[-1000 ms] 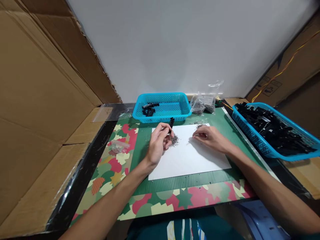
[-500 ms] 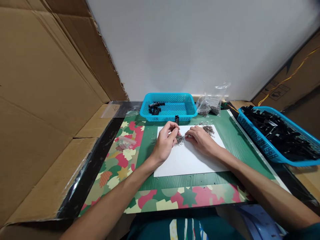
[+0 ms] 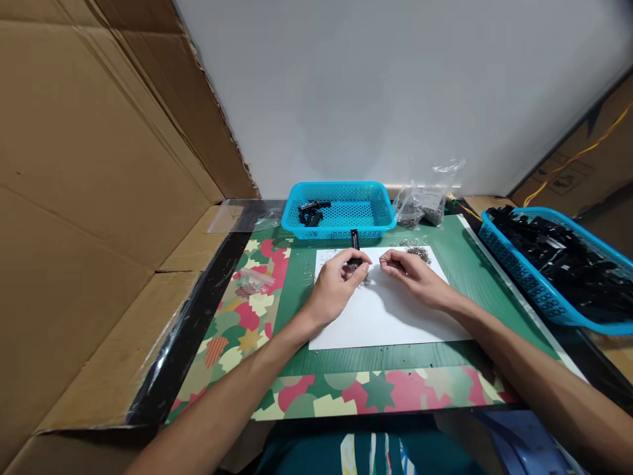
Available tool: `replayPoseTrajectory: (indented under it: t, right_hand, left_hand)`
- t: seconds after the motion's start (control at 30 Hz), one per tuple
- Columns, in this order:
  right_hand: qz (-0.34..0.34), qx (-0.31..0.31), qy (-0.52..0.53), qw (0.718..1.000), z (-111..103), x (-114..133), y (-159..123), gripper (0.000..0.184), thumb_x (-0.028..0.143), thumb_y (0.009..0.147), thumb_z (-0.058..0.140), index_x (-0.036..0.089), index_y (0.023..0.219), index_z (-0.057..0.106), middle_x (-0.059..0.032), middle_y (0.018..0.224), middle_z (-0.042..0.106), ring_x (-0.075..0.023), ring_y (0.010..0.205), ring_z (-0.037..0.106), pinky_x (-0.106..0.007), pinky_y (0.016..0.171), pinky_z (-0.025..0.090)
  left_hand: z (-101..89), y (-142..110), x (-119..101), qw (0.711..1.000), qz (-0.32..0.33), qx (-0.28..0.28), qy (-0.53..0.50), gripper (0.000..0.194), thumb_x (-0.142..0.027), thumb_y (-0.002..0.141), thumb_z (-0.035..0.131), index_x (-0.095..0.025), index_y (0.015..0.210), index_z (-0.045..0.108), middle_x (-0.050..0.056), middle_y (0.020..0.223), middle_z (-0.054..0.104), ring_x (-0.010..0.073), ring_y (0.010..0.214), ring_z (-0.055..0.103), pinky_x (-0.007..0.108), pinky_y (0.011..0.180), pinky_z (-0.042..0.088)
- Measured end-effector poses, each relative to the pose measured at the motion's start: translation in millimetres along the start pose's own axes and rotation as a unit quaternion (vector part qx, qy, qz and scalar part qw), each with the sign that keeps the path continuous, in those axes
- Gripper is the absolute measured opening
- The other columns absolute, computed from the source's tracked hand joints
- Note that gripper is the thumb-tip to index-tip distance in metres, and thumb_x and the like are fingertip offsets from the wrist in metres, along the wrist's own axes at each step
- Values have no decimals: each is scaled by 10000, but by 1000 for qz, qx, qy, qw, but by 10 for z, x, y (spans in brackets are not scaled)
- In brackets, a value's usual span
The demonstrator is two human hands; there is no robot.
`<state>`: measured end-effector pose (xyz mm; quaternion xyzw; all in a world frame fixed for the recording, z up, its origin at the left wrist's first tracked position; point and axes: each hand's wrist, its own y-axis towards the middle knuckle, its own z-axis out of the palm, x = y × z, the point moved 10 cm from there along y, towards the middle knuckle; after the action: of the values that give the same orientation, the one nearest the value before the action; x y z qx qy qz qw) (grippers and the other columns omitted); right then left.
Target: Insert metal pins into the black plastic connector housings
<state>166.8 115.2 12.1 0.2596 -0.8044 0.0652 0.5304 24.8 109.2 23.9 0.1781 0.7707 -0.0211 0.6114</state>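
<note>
My left hand (image 3: 336,280) is closed around a narrow black plastic piece (image 3: 355,239), which sticks up past the fingers above the white sheet (image 3: 376,323). To its right, my right hand (image 3: 408,274) has thumb and fingertips pinched together; whatever is in the pinch is too small to make out. A scatter of tiny metal parts (image 3: 364,280) lies on the sheet, partly covered by the left hand. Behind the right hand is a second heap of small metal parts (image 3: 420,253).
A blue basket (image 3: 341,232) with a few black pieces stands at the back. At right, another blue basket (image 3: 548,300) is heaped with black pieces. Clear bags of small parts (image 3: 420,208) lean by the wall. A small plastic bag (image 3: 256,282) lies left; cardboard (image 3: 99,165) walls that side.
My right hand has lifted from the metal parts and moved slightly right, fingertips pinched. My left hand has turned the black piece a little, its fingers now further round it.
</note>
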Motion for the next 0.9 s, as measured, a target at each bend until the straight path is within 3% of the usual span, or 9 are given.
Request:
replayPoseTrajectory:
  t: [0.1, 0.27, 0.47, 0.63, 0.77, 0.9]
  right_hand:
    - [10, -18, 103, 994, -3, 59, -21, 303, 491, 1030, 553, 212, 915, 544, -21, 884, 509, -178, 829, 466, -293, 760, 405]
    - [33, -56, 205, 977, 37, 18, -58, 334, 539, 983, 626, 222, 904, 557, -16, 886, 482, -171, 806, 446, -282, 738, 414]
    - [61, -39, 276, 958, 203, -91, -50, 403, 585, 915, 698, 221, 867, 532, 5, 805, 454, -159, 733, 427, -276, 666, 398]
    - [44, -58, 212, 974, 110, -41, -57, 392, 598, 930, 671, 214, 908, 593, -23, 861, 551, -172, 769, 490, -290, 684, 417]
    - [5, -86, 85, 993, -46, 62, -100, 273, 495, 985, 641, 233, 1050, 678, -13, 817, 566, -177, 744, 492, -307, 682, 395]
    - [-67, -111, -61, 990, -124, 214, -147, 157, 370, 1014, 613, 242, 1018, 703, -26, 817, 606, -187, 739, 513, -333, 691, 395]
  left_hand:
    - [66, -22, 17, 1000, -6, 19, -6, 233, -399, 980, 652, -188, 1071, 690, 41, 1016, 675, 139, 785, 565, 251, 694, 435]
    - [179, -63, 17, 998, -23, 37, -37, 299, -425, 929, 730, -193, 1111, 679, 27, 935, 662, 141, 745, 558, 248, 636, 408]
    - [178, -84, -100, 999, 31, 18, 23, 203, -384, 1001, 629, -190, 999, 691, 36, 955, 682, 162, 801, 586, 278, 717, 437]
    - [123, -74, -75, 998, 26, 14, 53, 193, -371, 1001, 618, -188, 993, 677, 24, 912, 664, 155, 752, 566, 275, 691, 417]
    - [96, -59, -79, 994, 29, 15, 104, 110, -284, 989, 613, -192, 970, 671, 15, 904, 666, 155, 757, 563, 274, 698, 405]
    - [139, -74, -107, 987, 49, 30, 147, 89, -244, 989, 589, -205, 975, 668, 22, 960, 679, 173, 813, 588, 283, 722, 407]
